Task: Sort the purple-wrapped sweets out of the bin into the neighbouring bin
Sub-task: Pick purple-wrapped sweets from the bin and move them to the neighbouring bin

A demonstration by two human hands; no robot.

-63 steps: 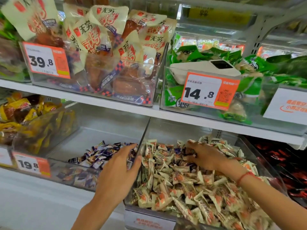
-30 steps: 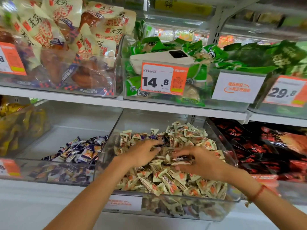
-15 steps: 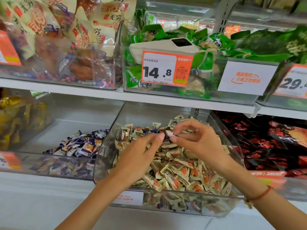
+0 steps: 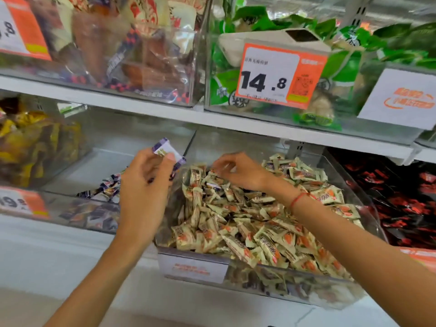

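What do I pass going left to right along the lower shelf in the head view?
Yellow packets → bin of purple sweets → left hand pinching a purple sweet → right hand over the cream sweets → red-and-black packets.

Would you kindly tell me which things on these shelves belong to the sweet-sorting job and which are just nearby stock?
Part of the job:
- purple-wrapped sweet, pinched in the left hand
- right hand, reaching into the cream-wrapped sweets
- right-hand bin
- neighbouring bin with purple sweets

Just nearby:
- 14.8 price tag
- green packets
- yellow packets
- red-and-black packets
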